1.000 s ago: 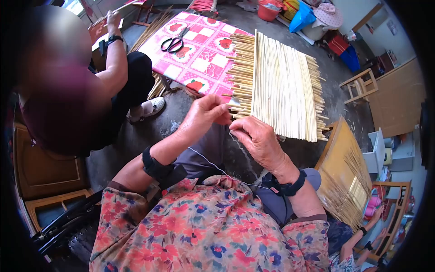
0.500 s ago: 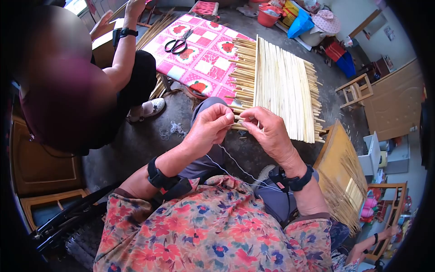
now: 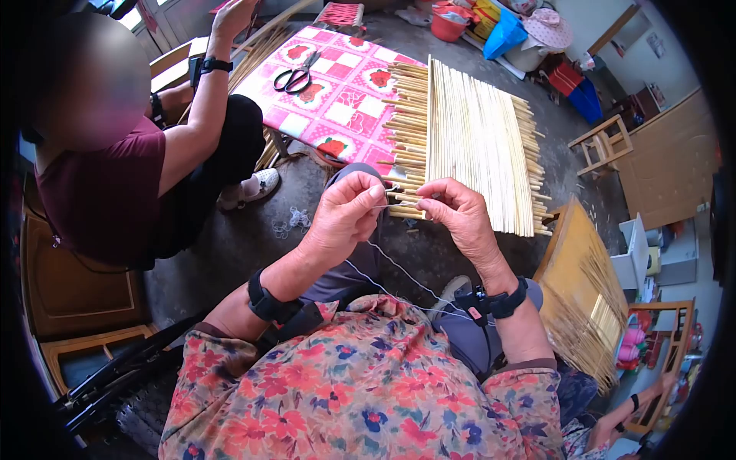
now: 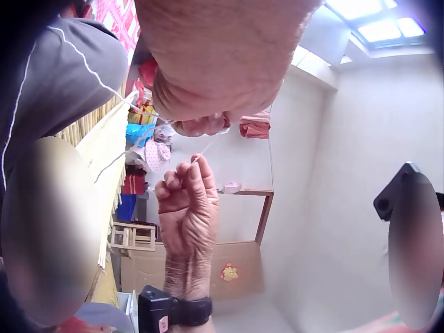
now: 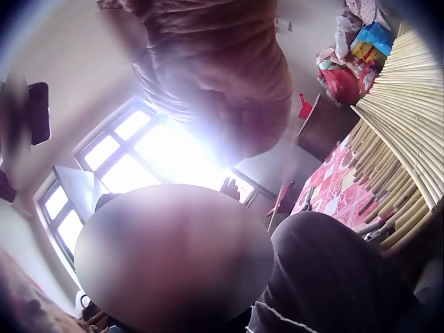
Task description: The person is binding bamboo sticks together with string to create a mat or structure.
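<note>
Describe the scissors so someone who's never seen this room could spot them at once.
Find the pink and white checked tablecloth with red roses. On it, well away from the mat of pale straight stalks, lie scissors with grey metal blades. Two large black loop handles set them apart from the flat printed roses nearby.

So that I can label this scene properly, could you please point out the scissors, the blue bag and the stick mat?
Scissors (image 3: 305,70): head view, near the pivot.
Blue bag (image 3: 505,37): head view, middle of its side.
Stick mat (image 3: 479,146): head view, middle of its pale face.
</note>
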